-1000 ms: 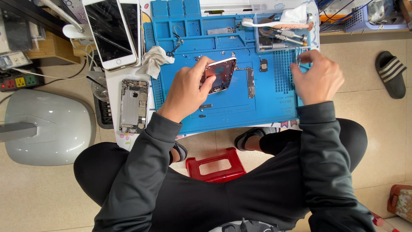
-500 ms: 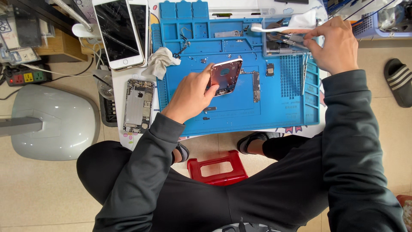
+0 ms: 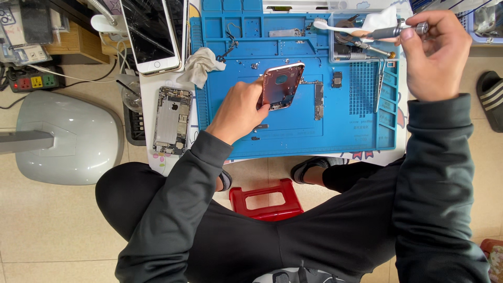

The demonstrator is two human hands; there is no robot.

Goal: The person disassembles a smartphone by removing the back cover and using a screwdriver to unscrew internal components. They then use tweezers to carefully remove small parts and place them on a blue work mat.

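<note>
Head view, looking down over a blue repair mat (image 3: 293, 136) on a low bench.

Phone housing (image 3: 281, 85): pinkish-rose shell, held tilted up off the mat near its middle, inner face toward the camera. Left hand (image 3: 238, 110) grips it by the lower left edge, fingers closed on it. Same hold and same spot as half a second ago.

Right hand (image 3: 435, 55): now at the mat's far right corner, over the clear parts tray (image 3: 361, 39). Its grip is closed on a slim metal-handled screwdriver (image 3: 401, 30), pinched between thumb and fingertips, shaft lying roughly level. A second ago this hand rested empty on the mat's right edge; half a second ago it was reaching into the tray. So the tool looks freshly picked up, and my reading is that work on the housing is about to start rather than underway.

Around it:
- small dark board strip (image 3: 318, 100) flat on the mat just right of the housing
- tweezers (image 3: 379, 84) on the gridded patch
- crumpled cloth (image 3: 201, 65) at the mat's left edge
- opened phone chassis (image 3: 172, 119) left of the mat
- white phone with cracked screen (image 3: 152, 34) beyond it
- red stool (image 3: 267, 199) below the bench, between the knees
</note>
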